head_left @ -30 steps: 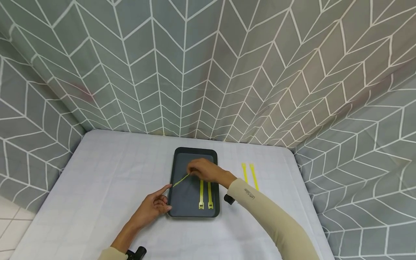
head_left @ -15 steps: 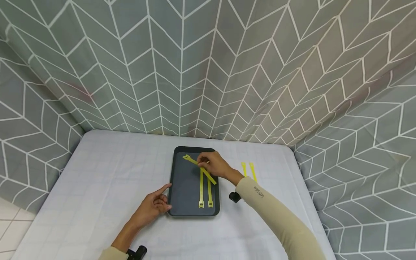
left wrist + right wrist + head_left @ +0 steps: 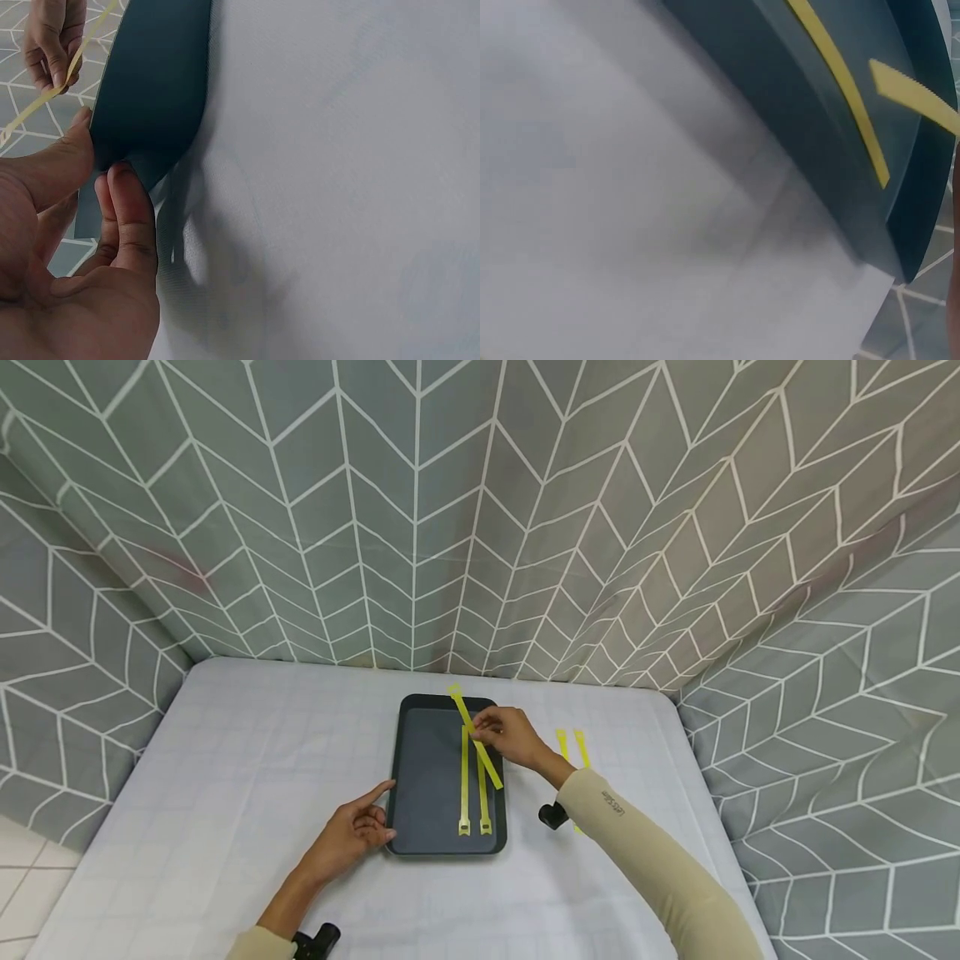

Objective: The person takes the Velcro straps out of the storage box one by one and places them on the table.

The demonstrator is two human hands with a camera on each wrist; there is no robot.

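Note:
A dark grey rectangular tray [image 3: 423,777] lies on the white-covered table. My left hand [image 3: 351,833] holds its left edge; in the left wrist view the thumb [image 3: 75,139] is at the rim and curled fingers touch the wall. My right hand [image 3: 513,735] pinches a yellow cable tie [image 3: 490,767] near its middle, slanting over the tray with its slotted head past the far rim. Beneath it, two similar cable ties, one left [image 3: 464,785] and one right [image 3: 483,797], lie side by side in the tray, heads toward me. The right fingertips are mostly out of the right wrist view.
Two more yellow cable ties, one nearer the tray [image 3: 562,743] and one farther right [image 3: 582,748], lie on the table, partly hidden by the right forearm. A patterned grey curtain [image 3: 450,527] hangs behind the table and at both sides.
My right hand has moved right and slightly away with the cable tie, turning its head from the left toward the far rim. The left hand stays at the tray's edge.

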